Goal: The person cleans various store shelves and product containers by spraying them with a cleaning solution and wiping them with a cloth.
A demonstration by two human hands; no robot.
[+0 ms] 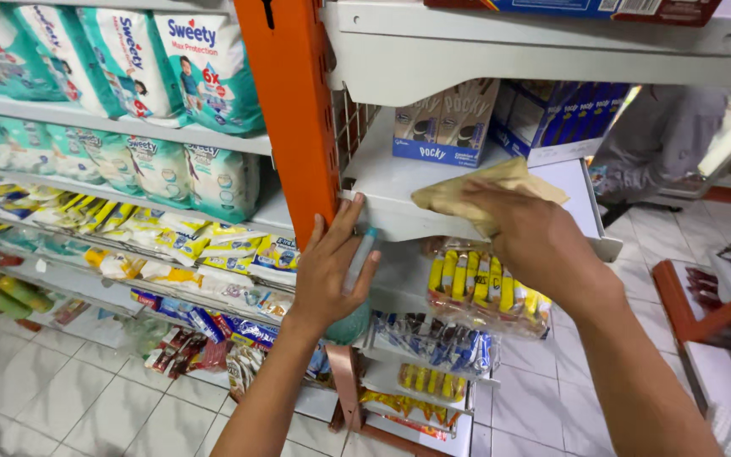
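Note:
My right hand (pixel 535 241) presses a tan cloth (pixel 475 190) flat on the front part of a white shelf (pixel 391 182). My left hand (pixel 332 267) grips a grey-handled spray bottle with a teal body (pixel 357 279) and rests it against the shelf's front edge, beside the orange upright post (pixel 294 110). At the back of the same shelf stand a blue-and-brown box of snack sticks (pixel 442 123) and a larger blue carton (pixel 552 118).
Hanging yellow snack packs (pixel 480 283) fill the racks below the shelf. To the left, shelves hold teal diaper packs (pixel 175 63) and small sachets. Another person in grey clothing (pixel 662 135) stands at the back right. Orange-framed low stands (pixel 712 313) sit on the white tiled floor.

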